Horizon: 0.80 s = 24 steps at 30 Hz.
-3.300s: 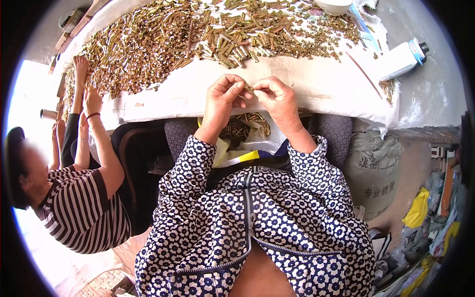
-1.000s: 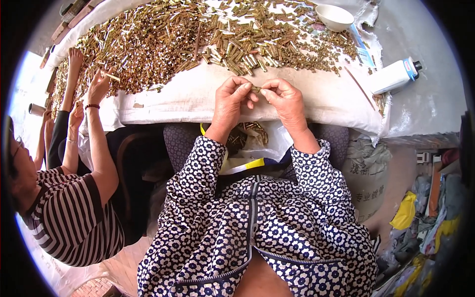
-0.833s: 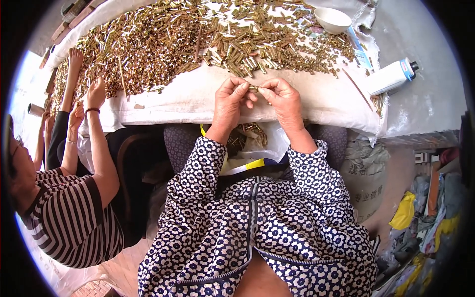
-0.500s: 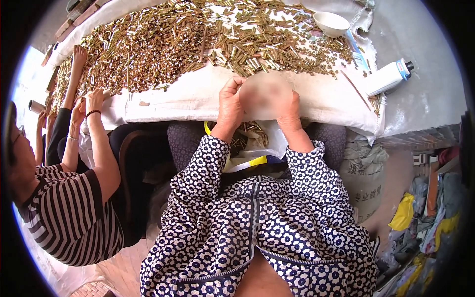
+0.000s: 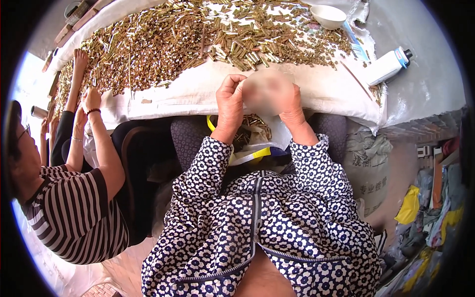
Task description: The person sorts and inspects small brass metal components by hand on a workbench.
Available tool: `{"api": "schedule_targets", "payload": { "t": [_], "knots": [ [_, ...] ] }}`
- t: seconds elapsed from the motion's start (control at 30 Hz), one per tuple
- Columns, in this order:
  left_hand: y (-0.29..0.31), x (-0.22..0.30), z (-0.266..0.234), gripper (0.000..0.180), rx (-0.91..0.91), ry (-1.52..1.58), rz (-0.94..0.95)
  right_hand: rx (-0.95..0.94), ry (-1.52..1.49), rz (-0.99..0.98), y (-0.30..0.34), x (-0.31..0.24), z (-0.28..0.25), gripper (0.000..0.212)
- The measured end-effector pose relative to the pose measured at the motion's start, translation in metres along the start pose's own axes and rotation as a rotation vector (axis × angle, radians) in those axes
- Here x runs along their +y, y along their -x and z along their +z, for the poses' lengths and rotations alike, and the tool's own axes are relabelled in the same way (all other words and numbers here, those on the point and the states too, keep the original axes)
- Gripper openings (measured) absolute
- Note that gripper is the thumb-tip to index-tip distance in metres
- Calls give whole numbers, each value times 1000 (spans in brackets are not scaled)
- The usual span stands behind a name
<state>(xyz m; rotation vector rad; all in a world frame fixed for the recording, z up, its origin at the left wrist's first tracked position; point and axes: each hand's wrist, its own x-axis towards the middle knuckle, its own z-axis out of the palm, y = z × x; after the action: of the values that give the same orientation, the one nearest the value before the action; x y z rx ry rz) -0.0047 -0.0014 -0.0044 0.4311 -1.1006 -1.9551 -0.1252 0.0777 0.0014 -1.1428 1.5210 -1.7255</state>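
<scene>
My left hand (image 5: 229,103) is raised at the near edge of the cloth-covered table, its fingers bent into a pinch. Facing it, my right hand (image 5: 293,110) is curled inward. A blurred patch covers the space between them and most of the right fingers, so whatever they hold is hidden. Below my hands, between my knees, an open bag (image 5: 277,132) holds several brass-coloured tubular pieces (image 5: 260,124). Beyond my hands, a wide heap of small brass-coloured metal pieces (image 5: 148,47) covers the table, with longer tubes (image 5: 242,54) nearest to me.
A white bowl (image 5: 328,18) and a white bottle with a dark cap (image 5: 388,67) stand at the right, near a thin stick (image 5: 357,81). At my left sits a co-worker in a striped shirt (image 5: 69,213), hands at the table. A printed sack (image 5: 371,168) lies right of my knees.
The view has shifted slightly. My hands stay together at nearly the same place. The co-worker's hands at the left have moved a little.
</scene>
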Motion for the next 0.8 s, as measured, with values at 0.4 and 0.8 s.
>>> {"api": "schedule_targets", "payload": {
  "t": [0.4, 0.8],
  "knots": [
    [8, 2, -1, 8, 63, -44, 17, 143, -61, -18, 16, -2, 23, 3],
    [10, 0, -5, 7, 75, -62, 23, 113, -129, 49, 19, 1, 24, 5]
  ]
}}
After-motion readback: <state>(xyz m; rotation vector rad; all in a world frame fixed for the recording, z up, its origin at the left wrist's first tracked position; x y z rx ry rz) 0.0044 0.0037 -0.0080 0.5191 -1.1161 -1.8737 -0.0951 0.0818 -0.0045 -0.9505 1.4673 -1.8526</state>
